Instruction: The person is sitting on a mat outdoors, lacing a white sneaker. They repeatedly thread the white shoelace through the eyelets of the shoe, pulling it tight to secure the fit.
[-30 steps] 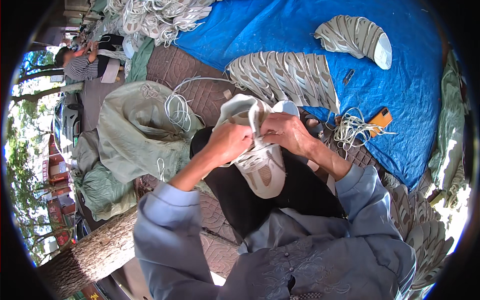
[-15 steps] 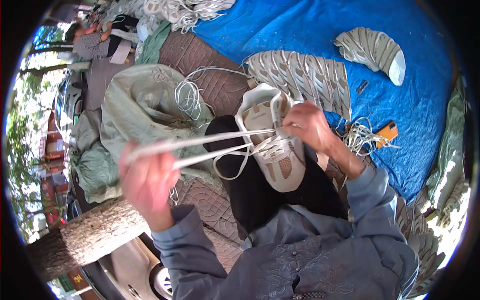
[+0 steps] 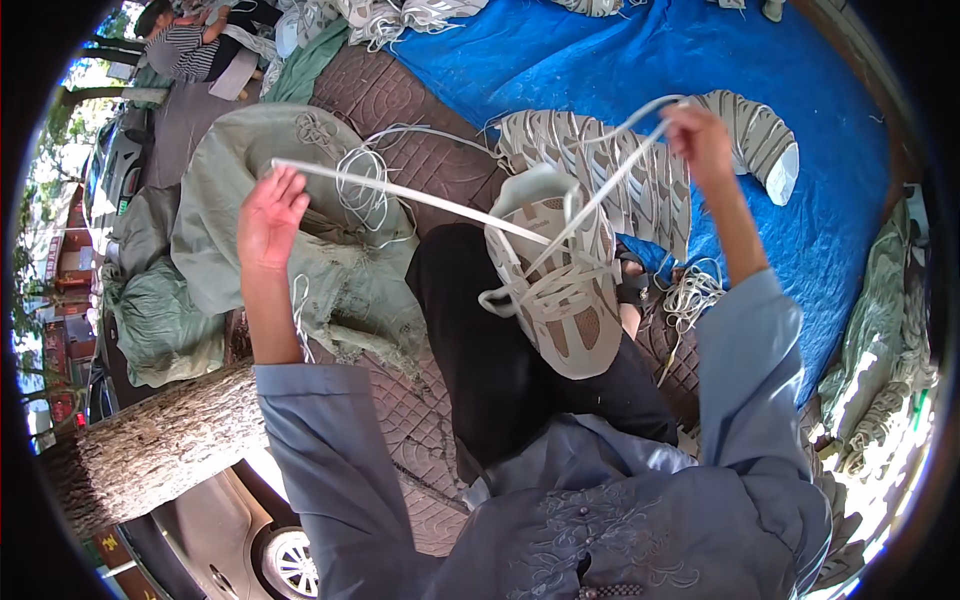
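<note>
A beige and white sneaker (image 3: 585, 340) rests on my black-trousered lap, toe toward me, its opening facing away. White lacing crosses its tongue. From its upper eyelets one end of the shoelace (image 3: 410, 193) stretches taut up to the left, where my left hand (image 3: 272, 215) pinches it. The other end runs up to the right into my right hand (image 3: 698, 140), raised above the blue sheet with its fingers closed on the lace. Both hands are well apart, on either side of the shoe. A loose lace loop hangs at the shoe's left side.
Overlapping rows of sneakers (image 3: 640, 190) lie on the blue tarp (image 3: 560, 55). A bundle of white laces (image 3: 692, 292) lies right of my knee. Left are a pale sack (image 3: 225, 150) with coiled cord and a tree trunk (image 3: 170, 440). Another person (image 3: 190, 50) sits far left.
My right hand has left the shoe and risen to the far right, drawing a lace end up. My left hand has moved up. The lace ends now spread to opposite sides.
</note>
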A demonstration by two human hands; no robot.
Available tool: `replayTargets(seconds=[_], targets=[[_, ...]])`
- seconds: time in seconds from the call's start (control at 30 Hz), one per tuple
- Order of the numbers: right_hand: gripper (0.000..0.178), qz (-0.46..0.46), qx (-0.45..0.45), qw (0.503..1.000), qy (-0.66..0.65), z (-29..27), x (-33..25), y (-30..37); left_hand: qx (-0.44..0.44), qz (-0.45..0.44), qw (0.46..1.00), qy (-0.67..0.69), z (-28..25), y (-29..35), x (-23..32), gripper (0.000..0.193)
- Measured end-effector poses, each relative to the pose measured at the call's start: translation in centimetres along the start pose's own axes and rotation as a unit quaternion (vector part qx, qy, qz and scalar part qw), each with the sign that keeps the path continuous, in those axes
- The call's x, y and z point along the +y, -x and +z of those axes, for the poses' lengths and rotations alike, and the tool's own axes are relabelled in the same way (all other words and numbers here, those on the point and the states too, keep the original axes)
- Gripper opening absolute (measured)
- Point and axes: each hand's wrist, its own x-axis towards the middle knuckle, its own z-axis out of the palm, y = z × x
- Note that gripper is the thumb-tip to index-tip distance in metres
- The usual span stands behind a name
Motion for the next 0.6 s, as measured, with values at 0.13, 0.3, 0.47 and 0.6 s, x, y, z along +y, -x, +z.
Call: replayTargets(seconds=[0.13, 0.3, 0.47, 0.6], targets=[[0.016, 0.059, 0.151, 0.977, 0.141, -9.3, 1.2, -3.6, 0.138, 0.054, 0.85, -0.506, -7.5, -2.4, -3.0, 0.014], [0.015, -0.036, 0.032, 0.792, 0.609, -10.8, 3.1, -3.0, 0.032, 0.325, 0.431, -0.841, 0.1, 0.2, -7.2, 0.013], [0.012, -0.109, -0.075, 0.898, 0.42, -1.0, 0.4, 2.7, -0.229, 0.45, 0.607, -0.613, 13.6, 9.6, -11.6, 0.023], [0.019, -0.189, -0.349, 0.887, 0.236, 5.5, -0.2, 8.5, -0.265, 0.351, 0.621, -0.648, 16.7, 11.8, -13.7, 0.02]])
